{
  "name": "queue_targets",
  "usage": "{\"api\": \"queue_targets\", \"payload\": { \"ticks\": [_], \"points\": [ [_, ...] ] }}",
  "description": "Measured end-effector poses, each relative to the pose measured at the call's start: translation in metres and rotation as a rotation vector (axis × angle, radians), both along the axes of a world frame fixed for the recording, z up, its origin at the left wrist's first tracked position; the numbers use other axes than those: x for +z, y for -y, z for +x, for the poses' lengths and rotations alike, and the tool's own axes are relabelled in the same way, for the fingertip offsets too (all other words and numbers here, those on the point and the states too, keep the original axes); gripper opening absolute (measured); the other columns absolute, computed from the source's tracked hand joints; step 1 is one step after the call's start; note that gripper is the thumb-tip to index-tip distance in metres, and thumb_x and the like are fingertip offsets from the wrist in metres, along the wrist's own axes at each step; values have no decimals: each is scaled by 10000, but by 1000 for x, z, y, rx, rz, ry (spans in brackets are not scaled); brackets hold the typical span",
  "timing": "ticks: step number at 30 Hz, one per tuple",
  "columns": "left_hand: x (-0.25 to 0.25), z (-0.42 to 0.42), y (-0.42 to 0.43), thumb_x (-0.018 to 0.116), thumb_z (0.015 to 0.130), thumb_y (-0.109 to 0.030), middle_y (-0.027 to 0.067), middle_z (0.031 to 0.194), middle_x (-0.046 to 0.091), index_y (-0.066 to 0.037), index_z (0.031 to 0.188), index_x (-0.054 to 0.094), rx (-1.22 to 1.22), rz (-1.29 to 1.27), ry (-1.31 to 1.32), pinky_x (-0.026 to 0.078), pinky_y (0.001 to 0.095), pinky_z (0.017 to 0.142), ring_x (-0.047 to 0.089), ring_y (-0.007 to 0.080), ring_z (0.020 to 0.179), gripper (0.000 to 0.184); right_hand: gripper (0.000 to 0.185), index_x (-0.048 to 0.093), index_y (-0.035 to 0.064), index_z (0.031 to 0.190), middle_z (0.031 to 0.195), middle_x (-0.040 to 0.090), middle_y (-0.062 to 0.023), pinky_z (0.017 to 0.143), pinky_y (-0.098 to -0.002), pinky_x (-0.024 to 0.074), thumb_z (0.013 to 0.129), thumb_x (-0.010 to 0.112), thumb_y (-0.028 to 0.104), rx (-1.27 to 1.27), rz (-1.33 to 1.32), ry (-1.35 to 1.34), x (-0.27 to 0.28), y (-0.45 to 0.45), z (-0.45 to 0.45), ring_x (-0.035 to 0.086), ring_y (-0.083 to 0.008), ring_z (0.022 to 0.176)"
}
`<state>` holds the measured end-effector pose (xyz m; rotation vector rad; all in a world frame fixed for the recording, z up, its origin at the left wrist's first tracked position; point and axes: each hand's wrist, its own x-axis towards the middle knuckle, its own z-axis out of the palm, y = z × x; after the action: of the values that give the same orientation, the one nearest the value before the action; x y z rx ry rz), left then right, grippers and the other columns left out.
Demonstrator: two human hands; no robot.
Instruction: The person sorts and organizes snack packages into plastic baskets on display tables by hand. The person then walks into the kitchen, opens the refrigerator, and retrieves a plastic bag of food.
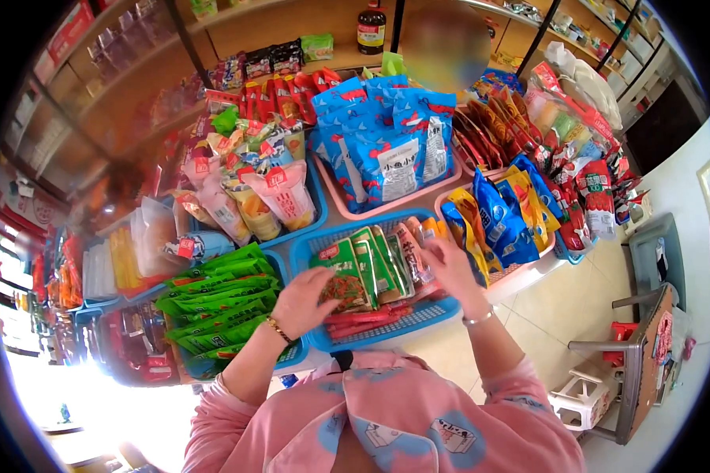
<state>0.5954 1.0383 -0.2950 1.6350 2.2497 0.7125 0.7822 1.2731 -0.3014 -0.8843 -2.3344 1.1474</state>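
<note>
A blue basket [424, 313] in the middle holds green snack packets [382, 266] standing in a row, with red packets [368, 319] lying along its near side. At the basket's left, my left hand [306, 299] rests against the front green-and-red packet [343, 276], its fingers apart. My right hand [452, 272] is at the basket's right side, beside pink packets [412, 254] and orange ones; its fingertips are partly hidden, and whether they grip a packet is unclear.
Bright green packets [225, 299] fill a basket at the left. Blue bags [386, 150] stand in a pink basket behind, with blue and yellow bags [503, 221] at the right. A wooden-topped stool [656, 355] and a white stool [582, 400] stand on the floor.
</note>
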Motion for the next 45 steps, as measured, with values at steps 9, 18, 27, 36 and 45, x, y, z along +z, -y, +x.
{"api": "queue_targets", "payload": {
  "ticks": [9, 18, 27, 36, 45],
  "points": [
    [-42, 49, -4, 677, 729, -212, 105, 1008, 564, -91, 1086, 543, -193, -413, -39, 477, 394, 803, 554, 290, 980, 400, 232, 598, 11, 967, 808, 624, -165, 649, -364, 492, 778, 651, 135, 218, 56, 17, -36, 74, 36, 615, -302, 721],
    [-31, 50, -13, 632, 777, -361, 152, 1099, 551, -36, 1110, 522, 21, -361, 92, 458, 391, 848, 527, 316, 1045, 478, 454, 442, -16, 1142, 1029, 548, -200, 791, -436, 437, 772, 637, 158, -346, 622, 154, -33, 39, 38, 523, -362, 933],
    [-77, 55, -30, 660, 764, -325, 288, 1338, 329, 17, 1332, 278, 264, -207, 72, 335, 412, 1015, 367, 411, 1217, 765, 178, 566, 48, 837, 715, 614, -183, 547, -442, 499, 855, 524, 220, -129, 350, 139, -75, 19, 3, 616, -339, 621],
    [-53, 140, -55, 662, 742, -123, 227, 1283, 414, 26, 1242, 414, 481, 109, -89, 323, 399, 1023, 387, 379, 1202, 578, 203, 529, 49, 951, 841, 604, -185, 644, -444, 467, 859, 562, 227, 297, 114, -243, -36, -22, 139, 589, -370, 758],
    [-8, 338, -238, 637, 706, -58, 185, 1212, 489, -25, 1106, 534, -7, 446, -130, 356, 438, 976, 451, 359, 1152, 415, 271, 594, 12, 1051, 837, 651, -123, 650, -300, 495, 880, 579, 221, -1, -382, 143, -98, -94, 413, 636, -199, 733]
  ]
}}
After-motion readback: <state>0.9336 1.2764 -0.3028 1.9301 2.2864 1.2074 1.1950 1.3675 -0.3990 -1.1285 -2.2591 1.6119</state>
